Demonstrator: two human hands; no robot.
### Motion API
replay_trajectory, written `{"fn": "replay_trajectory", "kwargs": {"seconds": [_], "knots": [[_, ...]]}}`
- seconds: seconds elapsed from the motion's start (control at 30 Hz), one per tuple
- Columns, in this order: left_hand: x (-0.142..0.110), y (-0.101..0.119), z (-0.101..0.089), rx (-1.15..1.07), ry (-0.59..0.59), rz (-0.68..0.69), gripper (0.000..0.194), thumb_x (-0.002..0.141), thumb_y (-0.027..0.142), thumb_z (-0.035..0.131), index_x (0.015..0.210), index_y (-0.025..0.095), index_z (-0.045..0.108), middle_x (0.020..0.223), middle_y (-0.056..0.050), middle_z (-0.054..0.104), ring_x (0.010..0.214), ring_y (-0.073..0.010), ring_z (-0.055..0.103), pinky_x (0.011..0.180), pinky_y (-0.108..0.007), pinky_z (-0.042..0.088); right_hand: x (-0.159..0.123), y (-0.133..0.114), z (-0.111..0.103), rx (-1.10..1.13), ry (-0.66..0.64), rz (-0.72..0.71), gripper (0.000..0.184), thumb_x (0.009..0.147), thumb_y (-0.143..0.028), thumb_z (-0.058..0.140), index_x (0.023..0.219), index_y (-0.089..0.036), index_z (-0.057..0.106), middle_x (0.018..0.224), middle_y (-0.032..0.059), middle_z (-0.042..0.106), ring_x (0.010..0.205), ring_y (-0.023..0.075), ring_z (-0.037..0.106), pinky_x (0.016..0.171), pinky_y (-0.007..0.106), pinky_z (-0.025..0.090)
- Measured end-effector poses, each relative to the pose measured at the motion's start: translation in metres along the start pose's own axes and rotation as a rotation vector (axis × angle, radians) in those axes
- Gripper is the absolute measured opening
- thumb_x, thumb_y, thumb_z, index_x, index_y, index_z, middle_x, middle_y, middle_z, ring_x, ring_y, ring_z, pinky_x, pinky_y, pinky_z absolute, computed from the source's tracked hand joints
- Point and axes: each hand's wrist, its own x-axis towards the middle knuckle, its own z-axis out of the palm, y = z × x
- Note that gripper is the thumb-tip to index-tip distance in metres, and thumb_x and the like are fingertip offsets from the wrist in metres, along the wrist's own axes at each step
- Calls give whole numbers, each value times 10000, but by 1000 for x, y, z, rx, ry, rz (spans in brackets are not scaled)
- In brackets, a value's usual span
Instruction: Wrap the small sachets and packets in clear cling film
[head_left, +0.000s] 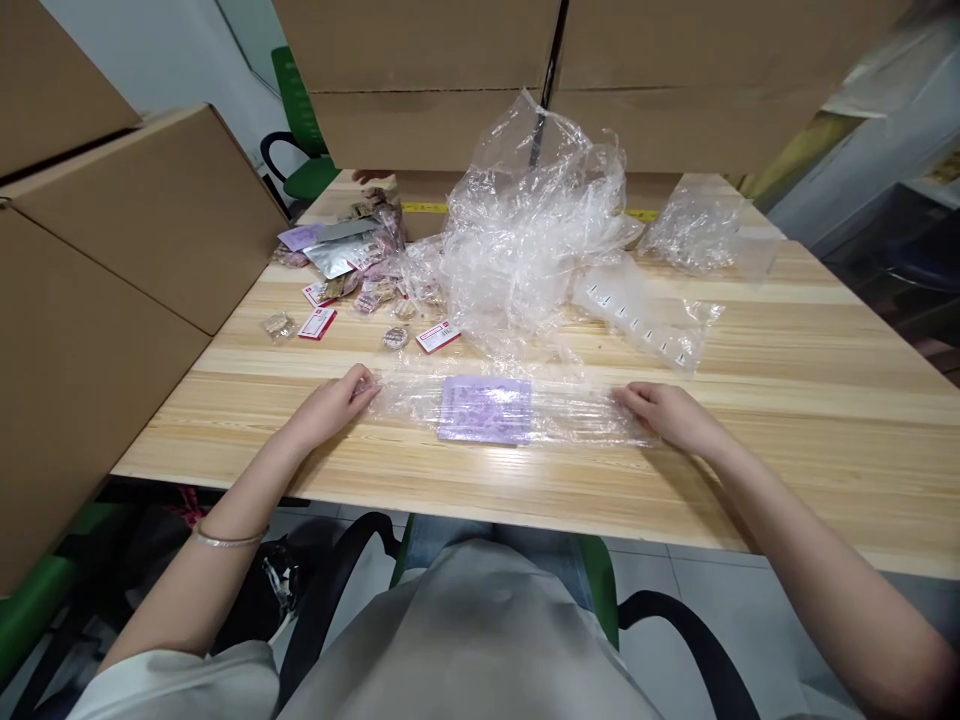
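**No legible writing on the table**

Nothing here can be read. The small red-and-white cards (pixel 318 322) at centre left carry printed lines, but the print is too small to make out. The lilac card (pixel 484 408) inside the clear sleeve at centre shows a faint pattern or text — unreadable. The clear bag (pixel 645 315) right of centre bears a row of small dark marks, not decipherable. A yellow strip (pixel 424 208) at the far table edge may be a measuring tape — no figures can be read.
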Motion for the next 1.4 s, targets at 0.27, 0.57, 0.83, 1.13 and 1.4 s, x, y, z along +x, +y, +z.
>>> {"fn": "replay_trajectory", "kwargs": {"seconds": [0.27,0.57,0.83,1.13,1.4], "knots": [[-52,38,-8,277,141,416,483,893,336,564,1354,198,518,1509,-165,406,1400,-335,387,1124,-502,352,-61,-3,4,-349,284,-324,535,923,-565,489,1226,-137,594,1228,198,657,1093,361,647,834,485,541],[-41,21,8,247,12,415,424,889,138,367,1165,197,683,1231,-70,707,1200,-232,613,1066,-408,430,-71,-1,31,-368,200,-899,351,971,-126,439,1282,-212,576,1204,85,703,1100,224,672,886,358,555],[-24,51,16,550,-16,18,275,904,195,396,886,194,670,883,-101,741,813,-264,703,669,-317,452,-42,-20,38,-277,292,-452,198,853,-149,406,679,-235,446,632,18,584,555,167,543,534,280,371],[-34,76,28,461,323,297,500,849,126,480,1347,83,465,1443,-257,435,1370,-377,420,1091,-563,374,-43,-34,40,-283,223,-56,241,905,-323,375,947,-206,582,916,93,714,745,246,628,609,307,362],[-42,160,98,401,56,640,569,1023,418,382,1506,119,346,1610,-153,303,1520,-328,167,1222,-533,174,-41,-57,10,17,-36,149,448,677,-635,680,608,-230,503,592,17,569,565,191,507,546,301,308]]}}
